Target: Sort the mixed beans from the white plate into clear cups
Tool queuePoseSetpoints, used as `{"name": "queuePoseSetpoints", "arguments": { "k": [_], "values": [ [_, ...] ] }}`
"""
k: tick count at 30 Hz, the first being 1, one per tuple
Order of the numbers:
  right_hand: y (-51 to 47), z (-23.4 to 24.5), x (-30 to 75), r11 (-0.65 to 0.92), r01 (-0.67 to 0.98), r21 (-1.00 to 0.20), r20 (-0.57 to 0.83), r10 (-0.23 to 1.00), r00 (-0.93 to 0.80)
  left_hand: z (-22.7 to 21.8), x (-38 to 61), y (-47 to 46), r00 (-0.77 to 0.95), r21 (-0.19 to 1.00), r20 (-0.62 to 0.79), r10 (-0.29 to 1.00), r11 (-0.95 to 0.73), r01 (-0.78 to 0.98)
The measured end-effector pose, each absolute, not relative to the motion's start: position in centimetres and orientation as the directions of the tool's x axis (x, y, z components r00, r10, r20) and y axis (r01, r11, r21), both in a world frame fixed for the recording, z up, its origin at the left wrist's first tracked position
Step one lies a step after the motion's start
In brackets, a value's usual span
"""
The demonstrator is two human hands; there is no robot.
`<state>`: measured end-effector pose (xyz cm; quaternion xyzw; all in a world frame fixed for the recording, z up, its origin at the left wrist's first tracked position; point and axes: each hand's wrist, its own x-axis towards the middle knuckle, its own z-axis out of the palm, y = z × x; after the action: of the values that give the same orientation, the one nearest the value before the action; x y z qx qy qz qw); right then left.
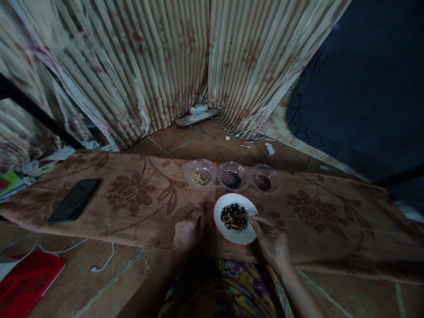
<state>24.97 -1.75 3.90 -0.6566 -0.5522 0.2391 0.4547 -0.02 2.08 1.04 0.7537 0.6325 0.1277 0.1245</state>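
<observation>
A white plate [221, 206] with a red rim lies on a brown flowered cloth [139, 198] and holds a heap of mixed dark and pale beans [234, 217]. My right hand [271, 240] pinches thin tweezers [255, 220] whose tips reach into the beans. My left hand [188, 233] rests curled on the cloth just left of the plate. Behind the plate stand three clear bowls: the left bowl [200, 173] holds pale beans, the middle bowl [232, 176] dark beans, the right bowl [265, 179] reddish beans.
A black phone [74, 200] lies on the cloth at the left. A red book [26, 278] and a white cable [99, 264] are on the tiled floor. Striped curtains [159, 66] hang behind, with a sandal [198, 115] beneath. A dark mattress [364, 88] fills the right.
</observation>
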Motion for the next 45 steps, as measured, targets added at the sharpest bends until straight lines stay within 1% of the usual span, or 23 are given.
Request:
{"name": "queuePoseSetpoints", "arguments": {
  "k": [6, 9, 16, 19, 21, 23, 28, 32, 35, 37, 41, 45],
  "values": [
    [-1.9, 3.7, 25.1, 0.035, 0.52, -0.853, 0.204, 0.94, 0.272, 1.0, 0.0, 2.1, 0.158, 0.352, 0.008, 0.987, -0.151, 0.924],
    [-1.8, 3.8, 25.0, 0.033, 0.503, -0.863, 0.199, 0.939, 0.279, 1.0, 0.0, 2.1, 0.165, 0.355, 0.026, 0.986, -0.164, 0.921],
    [-1.9, 4.7, 24.8, -0.015, 0.432, -0.902, 0.166, 0.911, 0.378, 1.0, -0.1, 2.1, 0.167, 0.343, 0.017, 0.986, -0.162, 0.925],
    [-1.1, 5.7, 24.6, -0.006, 0.391, -0.92, 0.163, 0.902, 0.4, 1.1, -0.1, 2.1, 0.169, 0.354, 0.017, 0.985, -0.164, 0.921],
    [0.3, 6.6, 23.9, 0.03, 0.363, -0.931, 0.183, 0.901, 0.394, 1.1, -0.1, 2.1, 0.171, 0.361, 0.015, 0.985, -0.165, 0.918],
    [2.6, 7.5, 22.6, 0.094, 0.346, -0.933, 0.233, 0.892, 0.387, 1.1, -0.1, 2.1, 0.172, 0.363, 0.017, 0.985, -0.166, 0.917],
    [8.7, 9.1, 18.6, 0.284, 0.293, -0.913, 0.364, 0.892, 0.267, 0.9, -0.2, 2.1, 0.188, 0.366, 0.081, 0.979, -0.205, 0.908],
    [9.5, 9.0, 17.8, 0.307, 0.27, -0.913, 0.381, 0.878, 0.29, 0.8, -0.2, 2.0, 0.191, 0.367, 0.11, 0.975, -0.218, 0.904],
    [7.4, 8.7, 19.5, 0.278, 0.29, -0.916, 0.369, 0.867, 0.335, 0.9, -0.1, 2.0, 0.185, 0.363, 0.094, 0.978, -0.207, 0.909],
    [5.5, 8.4, 21.3, 0.229, 0.316, -0.921, 0.343, 0.861, 0.376, 0.9, 0.0, 2.0, 0.179, 0.359, 0.075, 0.981, -0.194, 0.913],
    [1.5, 7.3, 24.9, 0.055, 0.315, -0.948, 0.203, 0.864, 0.46, 0.9, 0.1, 2.1, 0.166, 0.338, 0.038, 0.985, -0.169, 0.926],
    [-1.8, 5.9, 26.6, -0.063, 0.396, -0.916, 0.109, 0.912, 0.396, 1.1, 0.1, 2.2, 0.163, 0.325, 0.022, 0.986, -0.161, 0.932]
  ]
}}
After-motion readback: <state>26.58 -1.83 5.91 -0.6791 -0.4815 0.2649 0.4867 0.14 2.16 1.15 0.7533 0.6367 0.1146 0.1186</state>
